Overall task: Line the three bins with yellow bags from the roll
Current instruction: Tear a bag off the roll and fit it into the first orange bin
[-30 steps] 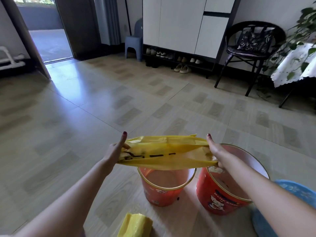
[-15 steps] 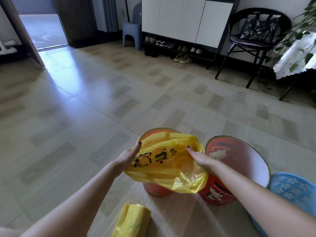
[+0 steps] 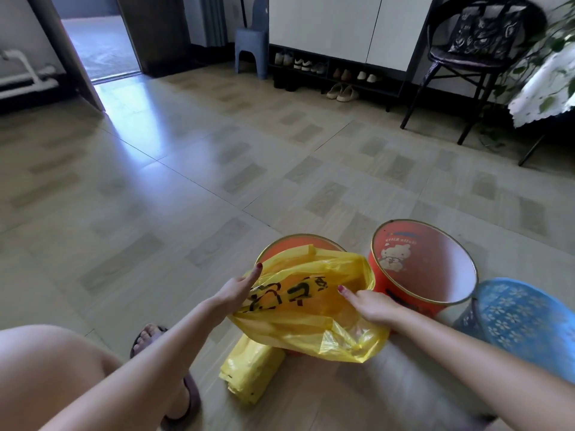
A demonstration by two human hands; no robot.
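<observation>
A yellow bag [image 3: 311, 309] with black print is spread open over the left orange bin [image 3: 289, 245], hiding most of it. My left hand [image 3: 238, 289] holds the bag's left edge, fingers inside the opening. On the right side of the mouth, my right hand [image 3: 368, 303] grips the plastic. An orange bin with a cartoon print [image 3: 435, 275] stands empty to the right, tilted toward me. Beside it at the far right is a blue bin [image 3: 525, 318]. The yellow roll of bags [image 3: 252, 371] lies on the floor below the held bag.
My knee and sandalled foot [image 3: 149, 337] are at the lower left. A black chair [image 3: 473, 54], a shoe cabinet [image 3: 336, 32] and a blue stool [image 3: 249, 45] stand along the far wall. An open doorway [image 3: 99, 45] is at the back left.
The bag was stretched flat between my hands above the bins. It has since been opened and lowered over the left orange bin. The view has tilted downward.
</observation>
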